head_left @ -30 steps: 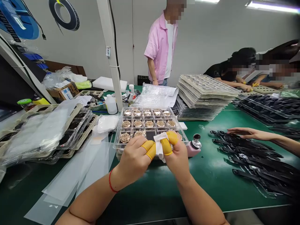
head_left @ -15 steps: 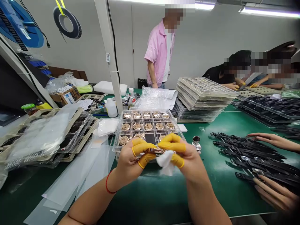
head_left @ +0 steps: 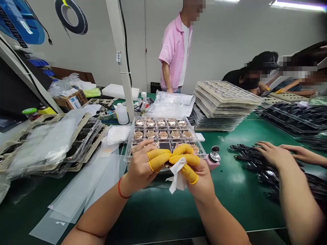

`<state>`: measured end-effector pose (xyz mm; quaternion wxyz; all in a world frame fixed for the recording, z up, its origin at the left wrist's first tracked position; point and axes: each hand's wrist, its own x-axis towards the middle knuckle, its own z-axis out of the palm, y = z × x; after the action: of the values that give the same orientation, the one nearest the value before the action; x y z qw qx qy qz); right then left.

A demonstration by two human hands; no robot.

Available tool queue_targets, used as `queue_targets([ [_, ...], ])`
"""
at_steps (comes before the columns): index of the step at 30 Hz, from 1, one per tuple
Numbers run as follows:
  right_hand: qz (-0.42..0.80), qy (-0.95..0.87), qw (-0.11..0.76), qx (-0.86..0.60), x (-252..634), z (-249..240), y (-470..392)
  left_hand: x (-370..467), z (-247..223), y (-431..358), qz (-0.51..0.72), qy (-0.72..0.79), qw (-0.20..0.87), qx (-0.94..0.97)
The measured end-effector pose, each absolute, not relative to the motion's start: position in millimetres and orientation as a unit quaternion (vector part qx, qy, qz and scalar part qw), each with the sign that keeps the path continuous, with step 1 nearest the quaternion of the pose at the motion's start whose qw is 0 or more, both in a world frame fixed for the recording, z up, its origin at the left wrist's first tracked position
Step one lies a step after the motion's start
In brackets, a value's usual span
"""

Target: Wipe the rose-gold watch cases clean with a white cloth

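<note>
In front of the tray, my left hand [head_left: 143, 165], with yellow finger cots, pinches a small gold watch case [head_left: 167, 165]. Most of the case is hidden behind the fingers. My right hand [head_left: 200, 173], also in yellow finger cots, is closed on a crumpled white wipe [head_left: 177, 175] that hangs below its fingers. Its fingertips meet those of the left hand at the case. Just beyond is a clear plastic tray [head_left: 129, 136] with rows of gold watch cases, their engraved backs up in the nearer rows.
A pink container with a silver top [head_left: 214, 156] stands right of the tray. Co-workers' hands [head_left: 272, 154] are over black watch straps [head_left: 244, 153] at right. Stacked trays [head_left: 224, 109] stand behind; film-covered trays [head_left: 46, 143] and plastic sheets [head_left: 74, 190] lie left.
My fingers have closed further over the watch case, which was visible edge-on before. The wipe has shifted slightly. A co-worker's arm has reached forward over the straps. The view has tilted slightly down.
</note>
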<state>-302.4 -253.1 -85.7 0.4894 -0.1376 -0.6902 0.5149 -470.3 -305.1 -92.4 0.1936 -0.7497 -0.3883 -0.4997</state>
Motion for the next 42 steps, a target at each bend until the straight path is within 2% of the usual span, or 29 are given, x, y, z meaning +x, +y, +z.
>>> queue_targets([
  [4, 0.557, -0.709, 0.415, -0.122, -298.0, -82.4, -250.1, -480.7, -87.7, -302.6, -0.459, -0.374, 0.225, -0.774],
  [10, 0.442, -0.799, 0.362, -0.187, -295.7, -75.6, -250.6, -493.7, -85.3, -301.6, -0.388, -0.351, 0.234, -0.82],
  [15, 0.443, -0.83, 0.314, -0.123, -288.6, -69.3, -244.9, -496.0, -90.9, -297.3, -0.411, -0.308, 0.183, -0.838],
  [19, 0.45, -0.84, 0.296, -0.072, -281.6, -66.1, -242.4, -494.0, -94.5, -294.6, -0.475, -0.275, 0.1, -0.83],
  [26, 0.461, -0.834, 0.3, -0.038, -285.3, -66.3, -244.0, -482.3, -97.9, -294.0, -0.531, -0.269, -0.029, -0.803],
  [31, 0.438, -0.821, 0.363, -0.054, -294.2, -74.0, -244.6, -473.8, -103.1, -292.5, -0.603, -0.233, -0.062, -0.76],
  [34, 0.388, -0.814, 0.425, -0.086, -297.2, -80.2, -247.3, -469.5, -101.9, -295.7, -0.628, -0.27, -0.052, -0.728],
  [38, 0.293, -0.805, 0.482, -0.182, -300.4, -85.1, -250.3, -461.6, -96.7, -304.3, -0.588, -0.365, -0.083, -0.717],
  [42, 0.34, -0.792, 0.458, -0.217, -301.2, -88.0, -247.6, -454.1, -91.9, -312.3, -0.566, -0.403, -0.115, -0.71],
])
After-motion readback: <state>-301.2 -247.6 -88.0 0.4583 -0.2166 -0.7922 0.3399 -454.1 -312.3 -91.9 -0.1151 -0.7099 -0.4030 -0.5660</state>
